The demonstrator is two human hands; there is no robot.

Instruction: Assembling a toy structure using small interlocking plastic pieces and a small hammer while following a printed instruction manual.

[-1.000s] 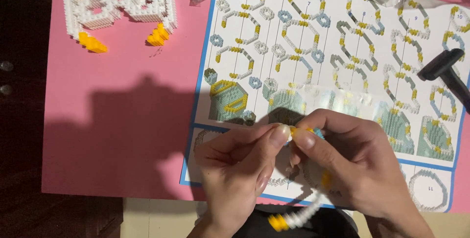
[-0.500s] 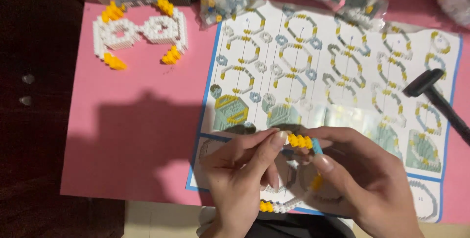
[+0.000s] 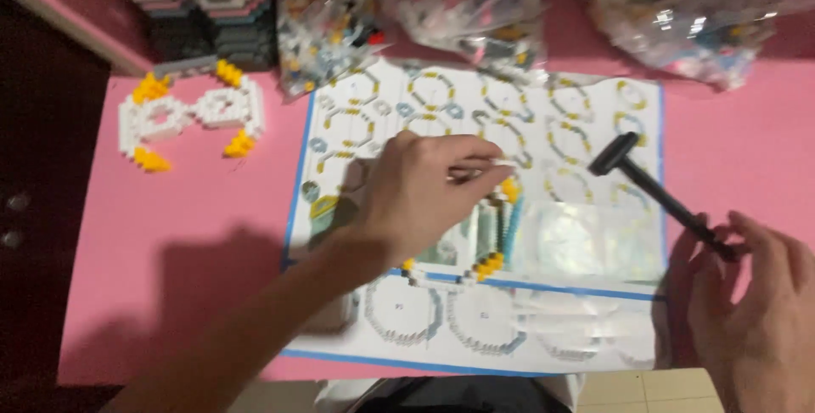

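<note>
Left hand (image 3: 416,201) rests over the middle of the white, blue-bordered paper instruction sheet (image 3: 586,294), grip pinched on a curved strip of small white, yellow and blue bricks (image 3: 501,239) standing on the sheet. Right hand (image 3: 760,307), off the sheet's right edge, has its grip closed on the handle end of a small black plastic hammer (image 3: 654,192); the hammer's head lies over the sheet's upper right. Left of the sheet, on the pink surface (image 3: 204,235), sits a white-and-yellow brick piece (image 3: 187,120).

The left hand (image 3: 420,196) rests on the instruction sheet (image 3: 577,311), over a curved block strip (image 3: 501,235) lying beneath it. To its right, the right hand (image 3: 755,311) holds the small hammer (image 3: 658,196), whose head lies over the sheet. Left of the left hand lies a block assembly (image 3: 191,120) on the table (image 3: 187,243); behind both hands sit bags of pieces (image 3: 526,5).
</note>
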